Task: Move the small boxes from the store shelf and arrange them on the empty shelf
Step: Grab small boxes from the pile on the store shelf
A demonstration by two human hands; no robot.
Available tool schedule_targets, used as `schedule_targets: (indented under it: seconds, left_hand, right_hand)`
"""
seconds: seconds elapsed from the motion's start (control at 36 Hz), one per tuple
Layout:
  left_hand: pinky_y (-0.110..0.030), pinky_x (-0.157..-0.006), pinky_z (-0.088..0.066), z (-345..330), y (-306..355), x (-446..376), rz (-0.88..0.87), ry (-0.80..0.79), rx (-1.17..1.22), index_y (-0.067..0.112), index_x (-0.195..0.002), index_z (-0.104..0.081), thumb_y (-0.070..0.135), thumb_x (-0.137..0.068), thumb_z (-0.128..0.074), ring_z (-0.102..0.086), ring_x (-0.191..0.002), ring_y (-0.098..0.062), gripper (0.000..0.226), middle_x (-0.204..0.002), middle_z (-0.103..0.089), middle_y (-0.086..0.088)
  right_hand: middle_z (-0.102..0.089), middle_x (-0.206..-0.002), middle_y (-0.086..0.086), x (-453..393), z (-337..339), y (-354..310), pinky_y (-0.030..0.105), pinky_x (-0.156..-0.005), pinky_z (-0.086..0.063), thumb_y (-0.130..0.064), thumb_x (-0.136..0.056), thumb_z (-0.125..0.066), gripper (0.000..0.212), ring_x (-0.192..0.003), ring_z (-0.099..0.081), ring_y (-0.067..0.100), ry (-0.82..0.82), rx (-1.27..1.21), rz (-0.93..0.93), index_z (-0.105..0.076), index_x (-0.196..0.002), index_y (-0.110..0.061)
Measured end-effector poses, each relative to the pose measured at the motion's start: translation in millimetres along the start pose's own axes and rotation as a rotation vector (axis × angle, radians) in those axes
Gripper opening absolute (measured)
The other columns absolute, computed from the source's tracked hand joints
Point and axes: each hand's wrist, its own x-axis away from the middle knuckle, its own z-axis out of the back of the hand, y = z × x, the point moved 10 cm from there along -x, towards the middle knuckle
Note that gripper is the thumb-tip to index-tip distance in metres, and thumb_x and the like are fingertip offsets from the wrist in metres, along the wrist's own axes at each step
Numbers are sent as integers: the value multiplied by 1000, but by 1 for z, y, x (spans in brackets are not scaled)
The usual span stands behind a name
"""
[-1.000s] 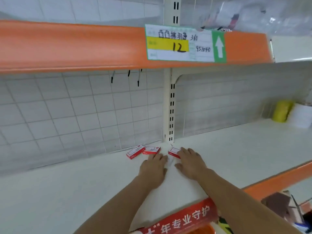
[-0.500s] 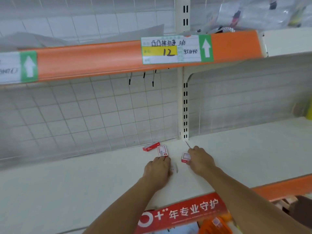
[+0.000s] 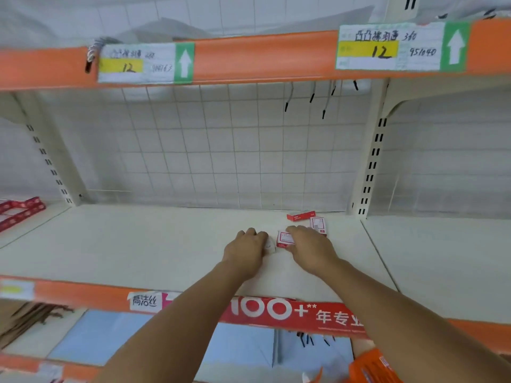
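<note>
We are looking down at a cream shelf [image 3: 138, 244] with both arms reaching in over its orange front edge [image 3: 83, 294]. Our left hand [image 3: 246, 251] is lying knuckles up on the shelf surface, fingers curling down over something small and pale at its fingertips; whether that grip is actually pinching a box or just resting there, we cannot tell, as the hand is covering it. Our right hand [image 3: 311, 248] is sitting just beside it, fingers reaching forward and touching a red-and-white small box [image 3: 283, 239] that is lying flat between the two hands. That grip is loose, fingers fairly straight, pressing rather than wrapping.

Just behind the right hand, a second small box [image 3: 318, 224] is lying face up, and right behind that a third box [image 3: 300, 215] is standing on its long red side, close to the wire grid back panel [image 3: 193, 150]. All three are clustered near the slotted upright post [image 3: 372, 161] at the right of this bay.

Overhead, the orange rail of the upper shelf [image 3: 262, 56] is carrying two price labels [image 3: 387, 47], each reading 12 with a green arrow. A red banner [image 3: 290, 313] with white lettering is hanging along the front edge under our forearms.
</note>
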Motion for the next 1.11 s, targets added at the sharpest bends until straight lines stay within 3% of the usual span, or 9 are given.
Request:
schedule_targets:
  seconds: [0.11, 0.47, 0.61, 0.81, 1.11]
  left_hand:
    - [-36, -88, -50, 8, -42, 24, 132, 22, -13, 19, -135, -44, 18, -99, -42, -45, -116, -23, 36, -128, -50, -4]
    - [-32, -73, -38, 48, -168, 145, 525, 87, -95, 18, -129, -47, 13, -98, -43, -45, -111, -25, 32, -120, -51, -5]
    - [-35, -67, -37, 60, -211, 205, 637, 111, -82, 18, -125, -49, 17, -97, -46, -48, -111, -26, 29, -117, -51, -4]
    - [-33, -60, -35, 78, -278, 285, 785, 125, -102, 19, -130, -46, 7, -93, -43, -49, -106, -27, 39, -120, -53, -4]
    - [-35, -85, -43, 103, -386, 404, 925, 140, -86, 18, -135, -43, 9, -95, -44, -45, -118, -26, 40, -129, -51, -6]
  right_hand:
    - [-54, -130, 5, -1, -11, -41, 35, -87, -45, -24, -98, -51, 46, -116, -51, 24, -14, -25, 122, -36, -141, -18]
    - [-55, -123, 5, 5, -43, -193, 35, -83, -44, -23, -98, -49, 37, -114, -49, 25, -90, -78, 486, -44, -134, -18]
    - [-52, -127, 4, 16, -53, -262, 36, -88, -43, -22, -99, -47, 37, -120, -46, 25, -132, -75, 589, -43, -136, -18]
    - [-52, -125, 4, 41, -67, -362, 35, -84, -42, -24, -97, -49, 37, -116, -47, 25, -150, -85, 717, -43, -133, -19]
    - [-51, -132, 4, 83, -100, -527, 36, -86, -45, -26, -98, -50, 38, -120, -48, 26, -195, -141, 843, -43, -134, -18]
